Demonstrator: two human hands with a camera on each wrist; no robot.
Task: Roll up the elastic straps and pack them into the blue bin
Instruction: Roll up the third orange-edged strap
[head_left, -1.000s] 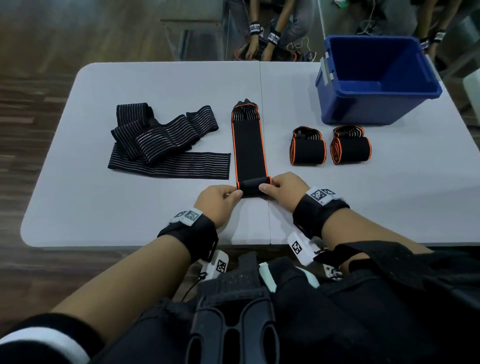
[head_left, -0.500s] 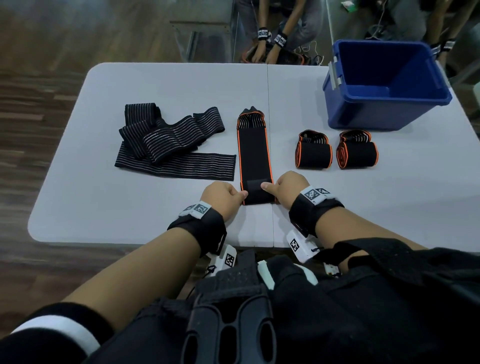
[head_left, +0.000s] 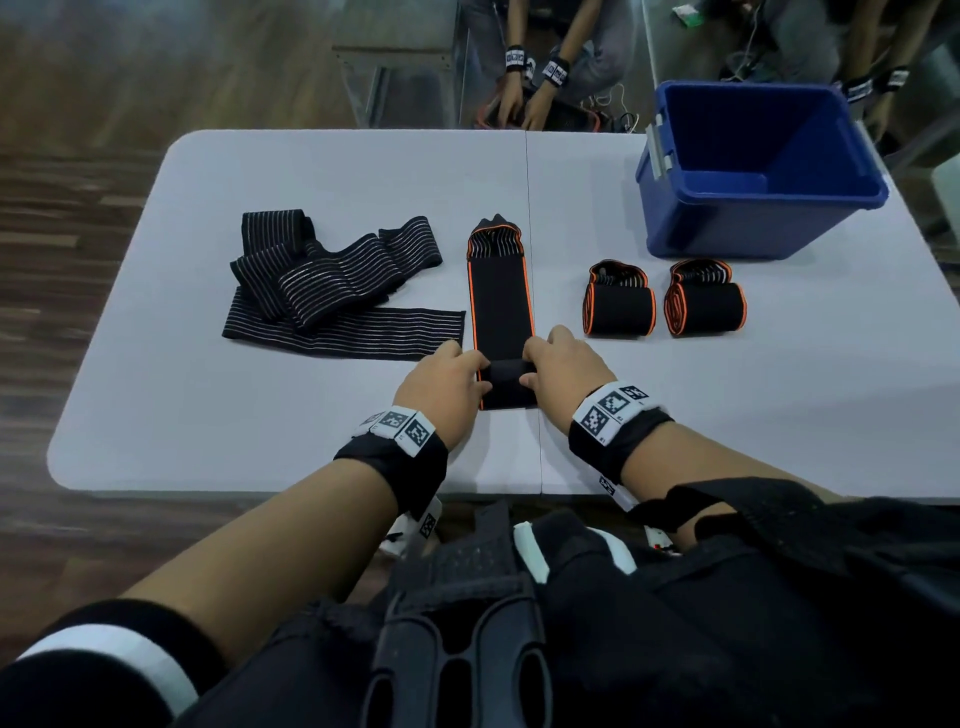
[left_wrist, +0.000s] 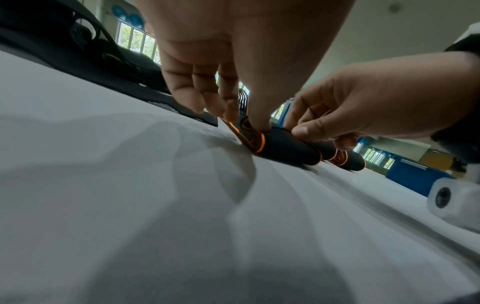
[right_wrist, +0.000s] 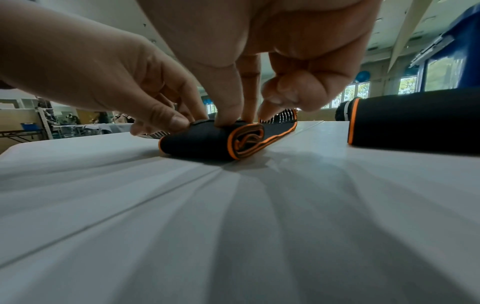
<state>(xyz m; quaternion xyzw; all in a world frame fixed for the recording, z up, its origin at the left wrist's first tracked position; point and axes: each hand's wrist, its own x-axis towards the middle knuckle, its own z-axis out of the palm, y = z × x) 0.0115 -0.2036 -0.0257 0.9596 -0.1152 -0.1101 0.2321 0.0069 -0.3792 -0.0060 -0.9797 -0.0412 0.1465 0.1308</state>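
Note:
A black strap with orange edges (head_left: 500, 301) lies lengthwise at the table's middle, its near end turned into a flat roll (head_left: 508, 387) (left_wrist: 285, 147) (right_wrist: 205, 144). My left hand (head_left: 470, 375) (left_wrist: 244, 121) pinches the roll's left end between thumb and fingers. My right hand (head_left: 535, 370) (right_wrist: 233, 121) pinches its right end the same way. Two finished orange-edged rolls (head_left: 618, 307) (head_left: 706, 304) lie to the right, one of them close by in the right wrist view (right_wrist: 415, 121). The blue bin (head_left: 727, 223) stands at the far right, with nothing visible inside.
A loose pile of black straps with white stripes (head_left: 332, 283) lies left of the strap I hold, one of them stretched flat. The grey table (head_left: 260, 415) has bare surface near its front edge. Other people's hands (head_left: 524, 104) work beyond the far edge.
Both hands have stayed at the strap's near end and turned it over again. The roll now looks wider and flatter than a second ago. Nothing else on the table moved.

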